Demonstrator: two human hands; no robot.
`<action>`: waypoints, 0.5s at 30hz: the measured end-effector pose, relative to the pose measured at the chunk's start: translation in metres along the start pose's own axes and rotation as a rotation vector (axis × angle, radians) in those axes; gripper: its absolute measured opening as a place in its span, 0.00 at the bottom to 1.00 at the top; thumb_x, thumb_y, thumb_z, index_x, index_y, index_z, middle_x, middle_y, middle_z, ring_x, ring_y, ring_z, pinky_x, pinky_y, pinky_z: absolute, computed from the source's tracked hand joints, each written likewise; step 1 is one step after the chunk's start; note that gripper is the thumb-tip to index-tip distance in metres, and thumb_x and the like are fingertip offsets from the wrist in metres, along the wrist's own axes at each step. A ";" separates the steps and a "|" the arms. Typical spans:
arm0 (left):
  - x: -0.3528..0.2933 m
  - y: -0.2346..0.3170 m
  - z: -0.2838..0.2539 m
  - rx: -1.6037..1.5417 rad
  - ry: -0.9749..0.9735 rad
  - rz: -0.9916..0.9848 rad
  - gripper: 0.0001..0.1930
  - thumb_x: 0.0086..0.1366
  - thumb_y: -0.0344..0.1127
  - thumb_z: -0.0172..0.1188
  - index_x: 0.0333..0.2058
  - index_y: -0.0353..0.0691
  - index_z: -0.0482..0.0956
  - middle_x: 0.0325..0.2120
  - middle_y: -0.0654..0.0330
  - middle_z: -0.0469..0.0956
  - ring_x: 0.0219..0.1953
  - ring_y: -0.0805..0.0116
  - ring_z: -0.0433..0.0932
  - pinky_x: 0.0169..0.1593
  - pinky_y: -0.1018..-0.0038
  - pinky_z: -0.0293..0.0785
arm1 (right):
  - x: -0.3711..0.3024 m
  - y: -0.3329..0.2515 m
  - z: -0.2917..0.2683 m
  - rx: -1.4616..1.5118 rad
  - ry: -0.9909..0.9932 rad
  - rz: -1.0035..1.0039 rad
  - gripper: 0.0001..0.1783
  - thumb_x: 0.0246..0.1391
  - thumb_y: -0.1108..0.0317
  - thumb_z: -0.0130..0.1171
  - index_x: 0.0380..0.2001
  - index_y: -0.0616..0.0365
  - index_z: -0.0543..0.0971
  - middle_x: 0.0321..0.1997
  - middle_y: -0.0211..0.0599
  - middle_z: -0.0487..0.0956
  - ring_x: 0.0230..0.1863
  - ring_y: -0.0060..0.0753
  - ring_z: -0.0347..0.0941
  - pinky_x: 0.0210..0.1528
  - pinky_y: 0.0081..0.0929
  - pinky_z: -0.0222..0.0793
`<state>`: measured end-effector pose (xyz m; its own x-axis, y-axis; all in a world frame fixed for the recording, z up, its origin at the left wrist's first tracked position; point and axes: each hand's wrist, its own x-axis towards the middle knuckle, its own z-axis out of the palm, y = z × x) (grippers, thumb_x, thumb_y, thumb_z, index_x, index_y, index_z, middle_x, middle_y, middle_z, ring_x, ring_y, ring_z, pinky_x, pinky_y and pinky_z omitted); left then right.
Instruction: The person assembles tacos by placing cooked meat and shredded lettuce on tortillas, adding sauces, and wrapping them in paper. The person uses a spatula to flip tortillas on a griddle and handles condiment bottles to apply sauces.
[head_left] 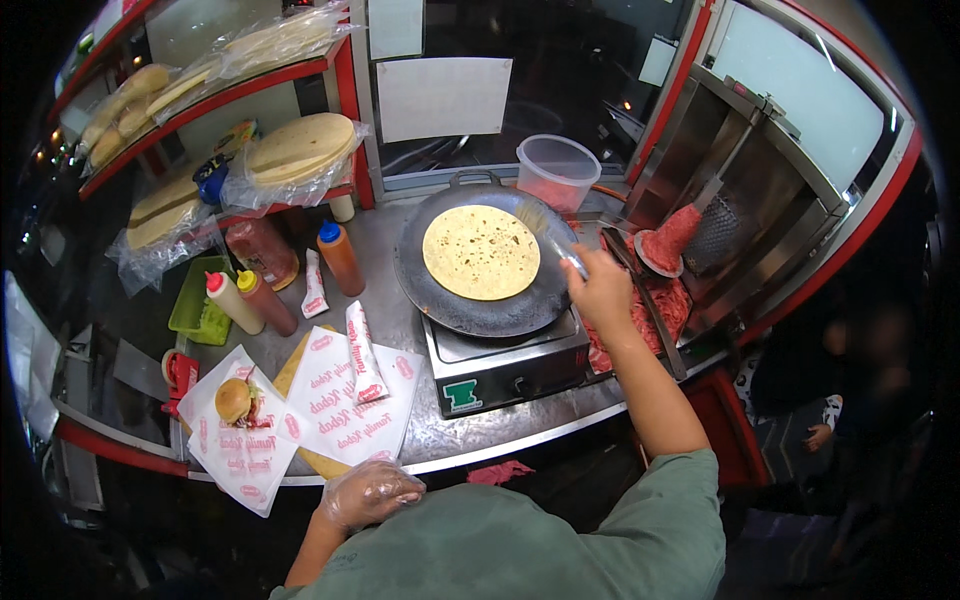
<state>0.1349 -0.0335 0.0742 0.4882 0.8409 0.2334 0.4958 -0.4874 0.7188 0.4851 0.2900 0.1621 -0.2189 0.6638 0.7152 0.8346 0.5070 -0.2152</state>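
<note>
Fingers on the right hand (603, 292) are gripping a brush (563, 250) by its handle. On the dark pan (412, 268), a flatbread (480, 253) is lying, looking light, soft and best held by its edge. I can't tell if fingers on the left hand (373, 493) are holding anything. A clear tub (560, 158) is holding pinkish stuff (551, 189).

One flatbread (481, 253) lies on one griddle (560, 293), above one stove (545, 376); there is one brush (541, 224) to the right. Far right, one clear tub (560, 165) and one meat spit (672, 241) stand. On the left are three squeeze bottles (340, 260) in front, one big jar (262, 253), one green tub (201, 313) and two wrapped rolls (366, 360). Near left, two paper sheets (345, 425) and one burger (236, 401) show. Far left, the shelves hold at least three flatbread stacks (302, 147); the bagged buns (125, 112) cannot be counted surely.
</note>
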 end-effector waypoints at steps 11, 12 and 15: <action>-0.007 -0.017 -0.011 -0.099 -0.100 0.017 0.09 0.65 0.36 0.72 0.41 0.41 0.89 0.38 0.59 0.89 0.42 0.57 0.86 0.49 0.61 0.80 | 0.015 -0.032 0.012 0.094 0.097 -0.018 0.18 0.63 0.54 0.65 0.51 0.49 0.86 0.36 0.42 0.84 0.33 0.54 0.83 0.35 0.48 0.78; -0.006 -0.017 -0.011 -0.111 -0.099 0.035 0.09 0.65 0.36 0.71 0.41 0.40 0.89 0.38 0.59 0.89 0.42 0.57 0.87 0.49 0.61 0.80 | 0.014 -0.038 0.021 0.077 0.011 -0.029 0.17 0.63 0.53 0.66 0.49 0.47 0.87 0.36 0.42 0.84 0.33 0.54 0.83 0.35 0.47 0.78; 0.003 -0.015 -0.013 -0.123 -0.098 0.128 0.07 0.66 0.35 0.70 0.40 0.39 0.89 0.38 0.58 0.89 0.41 0.55 0.87 0.49 0.60 0.81 | 0.014 -0.042 0.037 -0.095 -0.272 -0.039 0.17 0.64 0.53 0.64 0.50 0.46 0.87 0.37 0.42 0.84 0.33 0.55 0.83 0.36 0.46 0.78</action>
<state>0.1195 -0.0209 0.0720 0.6119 0.7442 0.2678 0.3367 -0.5515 0.7632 0.4283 0.2984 0.1563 -0.3682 0.7744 0.5146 0.8639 0.4895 -0.1185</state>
